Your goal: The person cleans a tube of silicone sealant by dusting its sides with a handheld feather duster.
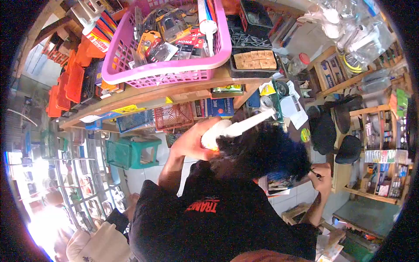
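Note:
My left hand (190,140) is wrapped round a white sealant cartridge (212,134), its long nozzle pointing right and slightly up. In my right hand (321,178) is the thin handle end of a black feather duster (273,155). The duster's dark, bluish feathers spread leftward in front of my black shirt and touch or overlap the cartridge. Part of the cartridge is hidden by my fingers and the feathers. Above my hands, a pink basket (168,74) on a wooden shelf holds packaged padlocks and other packs, with another sealant cartridge (208,26) at its right side.
Beside the basket are a tray of small tan boxes (255,60) and loose screws or nails (248,39). Orange bins (70,87) hang at left. A green plastic stool (131,153) stands below. Another person in beige (102,244) is at lower left. Stocked shelves (384,179) line the right.

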{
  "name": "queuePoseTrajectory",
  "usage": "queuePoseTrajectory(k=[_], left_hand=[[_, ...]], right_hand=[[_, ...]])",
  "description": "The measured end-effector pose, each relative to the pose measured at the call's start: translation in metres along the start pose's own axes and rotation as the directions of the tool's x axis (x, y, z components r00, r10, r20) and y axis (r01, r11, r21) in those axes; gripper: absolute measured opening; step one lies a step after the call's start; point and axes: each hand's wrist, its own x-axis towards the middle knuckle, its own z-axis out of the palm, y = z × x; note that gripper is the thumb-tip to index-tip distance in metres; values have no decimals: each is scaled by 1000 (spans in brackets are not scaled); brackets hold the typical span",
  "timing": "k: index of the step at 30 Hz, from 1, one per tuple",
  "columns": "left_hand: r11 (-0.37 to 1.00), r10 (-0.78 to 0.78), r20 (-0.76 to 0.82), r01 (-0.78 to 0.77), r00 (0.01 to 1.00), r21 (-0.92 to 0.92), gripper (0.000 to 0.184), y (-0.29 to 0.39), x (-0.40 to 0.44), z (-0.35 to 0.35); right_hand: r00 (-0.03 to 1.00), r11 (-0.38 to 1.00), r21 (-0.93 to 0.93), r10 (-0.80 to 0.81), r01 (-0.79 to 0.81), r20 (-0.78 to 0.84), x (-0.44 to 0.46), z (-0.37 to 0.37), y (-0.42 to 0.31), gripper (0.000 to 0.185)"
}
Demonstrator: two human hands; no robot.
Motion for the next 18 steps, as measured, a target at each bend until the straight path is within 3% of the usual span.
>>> queuePoseTrajectory(k=[2, 4, 7, 8, 11, 13, 15, 17, 18], left_hand=[[989, 74, 176, -48, 982, -143, 70, -13, -1, -1], [932, 113, 342, 19, 933, -361, 69, -20, 3, -1], [864, -138, 437, 323, 889, -385, 67, 9, -3, -10], [837, -109, 454, 328, 884, -438, 66, 0, -3, -8], [826, -148, 502, 385, 852, -411, 62, 8, -2, -13], [858, -58, 503, 301, 862, -416, 63, -4, -5, -13], [802, 68, 512, 259, 856, -539, 64, -34, -16, -9], [715, 146, 526, 278, 838, -642, 66, -44, -16, -9], [668, 185, 538, 297, 822, -682, 67, -45, -13, -9]], right_hand=[[998, 999, 45, 1, 2, -67, 6, 11, -12, 29], [994, 999, 29, -16, 19, -113, 2, 12, -10, 28], [995, 999, 30, -29, 32, -93, -3, 8, 4, 26], [997, 999, 34, -26, 29, -72, -5, 6, 7, 26], [982, 982, -70, 182, -178, 52, -9, 0, 1, 16], [999, 996, -85, 24, -27, -35, -16, -4, 27, 16], [1000, 996, -84, 22, -21, 6, -11, -10, 27, 18], [970, 983, -73, 178, -169, 163, 3, -19, -1, 21], [994, 992, -84, 100, -96, 43, -1, -15, 3, 18]])
